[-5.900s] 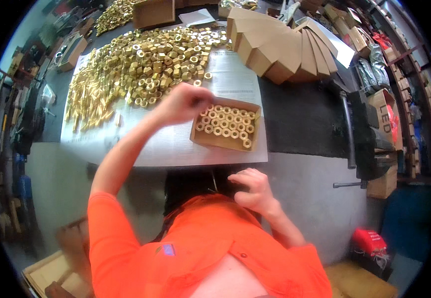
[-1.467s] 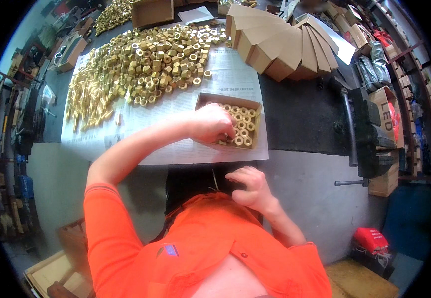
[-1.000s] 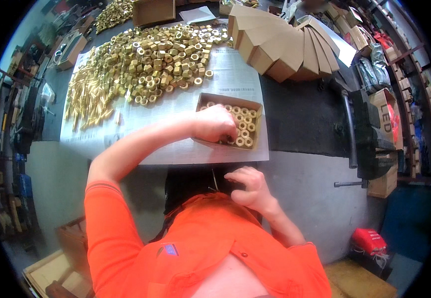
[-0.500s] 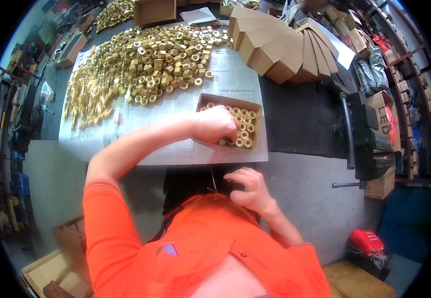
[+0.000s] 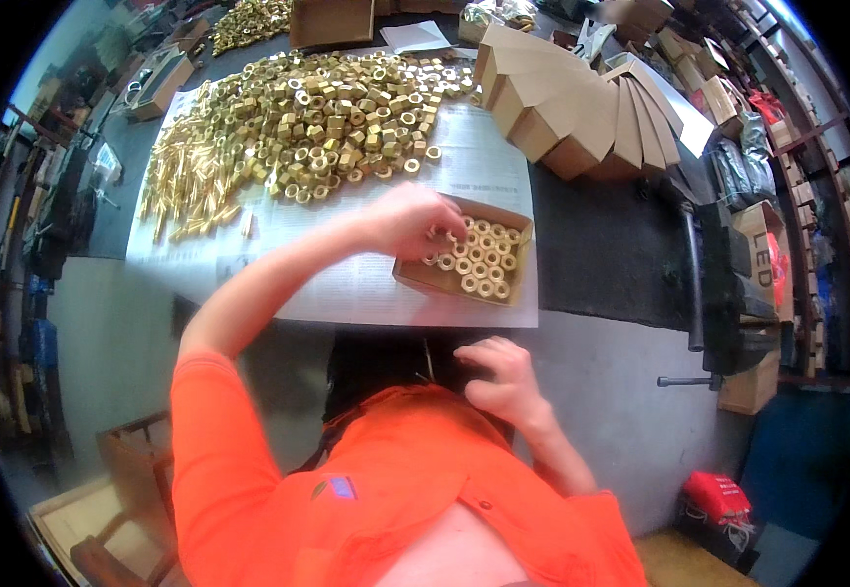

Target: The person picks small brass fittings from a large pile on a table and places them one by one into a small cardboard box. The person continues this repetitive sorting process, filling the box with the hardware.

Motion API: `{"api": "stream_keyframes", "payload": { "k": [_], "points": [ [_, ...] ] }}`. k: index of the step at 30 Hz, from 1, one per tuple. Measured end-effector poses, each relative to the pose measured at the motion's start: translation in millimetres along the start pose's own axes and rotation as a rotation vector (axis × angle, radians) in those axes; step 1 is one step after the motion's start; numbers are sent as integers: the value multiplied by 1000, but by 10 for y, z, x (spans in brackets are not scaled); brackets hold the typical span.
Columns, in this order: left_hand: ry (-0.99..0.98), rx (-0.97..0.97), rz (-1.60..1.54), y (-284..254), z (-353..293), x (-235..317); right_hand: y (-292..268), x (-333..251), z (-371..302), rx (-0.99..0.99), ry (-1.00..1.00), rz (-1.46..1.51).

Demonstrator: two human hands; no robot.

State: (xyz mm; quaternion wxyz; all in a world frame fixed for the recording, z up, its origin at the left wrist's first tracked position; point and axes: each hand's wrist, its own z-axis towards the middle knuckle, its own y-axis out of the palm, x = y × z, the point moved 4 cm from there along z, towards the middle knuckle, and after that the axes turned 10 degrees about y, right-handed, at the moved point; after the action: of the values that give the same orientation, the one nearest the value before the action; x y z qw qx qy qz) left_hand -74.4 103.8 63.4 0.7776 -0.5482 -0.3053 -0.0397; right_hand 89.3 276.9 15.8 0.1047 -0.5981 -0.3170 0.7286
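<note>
My left hand (image 5: 413,223) reaches over the left part of a small open cardboard box (image 5: 436,281). Its fingers are bent down and closed among the brass hex nuts (image 5: 479,256) standing in rows inside. A bit of brass shows between the fingers, but whether they hold it I cannot make out. My right hand (image 5: 503,376) hangs over my lap below the table edge, loosely curled, with thumb and fingers apart and nothing visible in it. Beyond the box, a large heap of loose brass nuts (image 5: 342,122) covers the newspaper (image 5: 337,301).
Slim pointed brass pieces (image 5: 190,186) lie left of the heap. Several folded brown boxes (image 5: 567,108) fan out at the far right. An empty-looking carton (image 5: 332,24) and another brass pile (image 5: 249,24) stand at the back. A dark metal bar (image 5: 691,279) rises at the table's right.
My left hand has lifted slightly and shifted left and back in the box, uncovering more nuts in its front part. The whole view has shifted a little. My right hand stays over my lap.
</note>
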Motion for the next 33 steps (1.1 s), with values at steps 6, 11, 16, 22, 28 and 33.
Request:
{"api": "stream_keyframes", "payload": {
  "k": [6,11,16,22,28,33],
  "points": [
    [-524,464,186,-445,-684,-693,18,-29,16,-20,-14,34],
    [-649,368,403,-307,-644,-864,28,-101,73,-42,-38,30],
    [-697,295,472,-214,-524,-958,-8,-105,49,-35,-24,7],
    [-566,377,290,-313,-627,-770,-55,-56,13,-68,17,10],
    [-610,403,-381,-391,-834,-580,-25,-53,36,-75,10,4],
    [-781,236,-760,-9,-1232,-582,4,-12,30,-39,-28,9]
  ]
}}
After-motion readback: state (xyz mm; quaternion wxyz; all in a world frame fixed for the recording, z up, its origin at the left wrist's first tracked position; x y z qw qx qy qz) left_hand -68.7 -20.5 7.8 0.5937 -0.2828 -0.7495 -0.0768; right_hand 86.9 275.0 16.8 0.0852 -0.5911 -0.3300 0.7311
